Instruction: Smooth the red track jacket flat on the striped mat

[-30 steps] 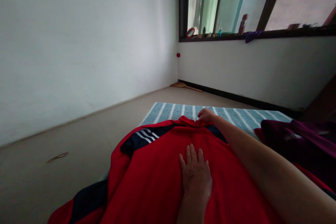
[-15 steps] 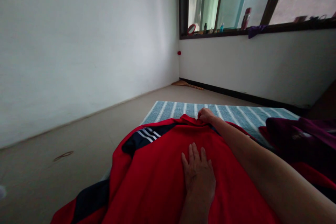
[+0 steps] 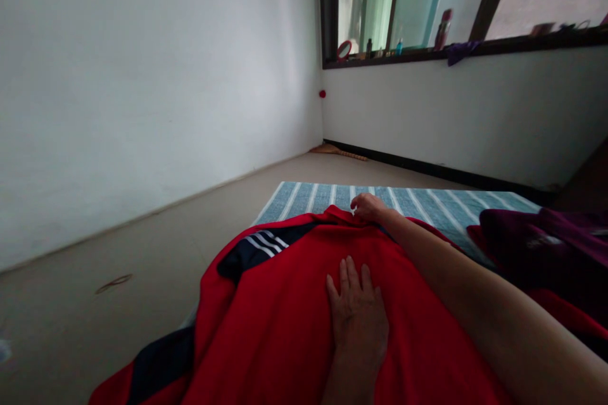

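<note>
A red jacket (image 3: 285,316) with navy shoulder panels and white stripes lies spread over the striped bedding in front of me. Flat on its middle rests my left hand (image 3: 358,313), open, fingers slightly apart. My right hand (image 3: 369,207) reaches across to the collar at the far end, its fingers bent and closed on the cloth there. One of its fingertips shows a little raised; the thumb is hidden. A sleeve with a navy band hangs toward the lower left.
Blue-and-white striped bedding (image 3: 308,197) shows beyond the collar. Dark purple clothing (image 3: 517,240) is heaped on the right. A thin loop (image 3: 113,283) lies on the floor at left. Bottles and a red-rimmed mirror (image 3: 344,50) stand on the windowsill (image 3: 403,58).
The fingers of my right hand have shifted slightly left and loosened somewhat at the collar. My left hand stays in place on the jacket. The view has moved a little.
</note>
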The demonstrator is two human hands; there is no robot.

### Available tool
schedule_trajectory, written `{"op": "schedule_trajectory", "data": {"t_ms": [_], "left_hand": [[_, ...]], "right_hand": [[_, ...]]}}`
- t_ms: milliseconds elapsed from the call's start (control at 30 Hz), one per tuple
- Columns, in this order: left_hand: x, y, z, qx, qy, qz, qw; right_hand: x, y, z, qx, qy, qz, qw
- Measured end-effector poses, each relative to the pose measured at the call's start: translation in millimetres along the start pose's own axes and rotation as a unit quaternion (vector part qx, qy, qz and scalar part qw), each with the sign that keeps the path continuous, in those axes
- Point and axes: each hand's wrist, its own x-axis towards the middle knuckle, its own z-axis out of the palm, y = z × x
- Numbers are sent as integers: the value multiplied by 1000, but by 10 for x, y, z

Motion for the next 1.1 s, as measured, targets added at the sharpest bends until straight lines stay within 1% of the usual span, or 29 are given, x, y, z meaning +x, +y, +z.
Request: {"op": "schedule_trajectory", "data": {"t_ms": [67, 200, 333, 433, 533, 633, 833, 933, 1000, 1100], "left_hand": [[-4, -8, 3, 4, 10, 9, 1000], [-7, -9, -9, 6, 9, 10, 1000], [4, 8, -26, -1, 3, 12, 1000], [15, 17, -13, -4, -12, -2, 1000], [8, 21, -5, 5, -2, 0, 1000], [-15, 28, -50, 10, 3, 11, 1000], [-33, 44, -183, 16, -22, 12, 1000], [-14, 33, -187, 15, -35, 18, 999], [4, 23, -173, 10, -53, 17, 998], [21, 13, -160, 10, -62, 12, 998]], "right_hand": [[-11, -56, 4, -9, 4, 0, 1000], [-17, -135, 32, -18, -5, -10, 1000], [3, -141, 33, -16, -28, -21, 999], [15, -138, 14, -19, -34, -23, 999], [23, -153, -1, -22, -33, -28, 999], [32, -173, -6, -26, -32, -29, 999], [35, -218, -25, -28, -35, -7, 999], [5, -252, -92, -30, -25, -2, 999], [-58, -283, -162, -33, -3, -3, 999], [-266, -341, -258, -45, 46, -10, 998]]}}
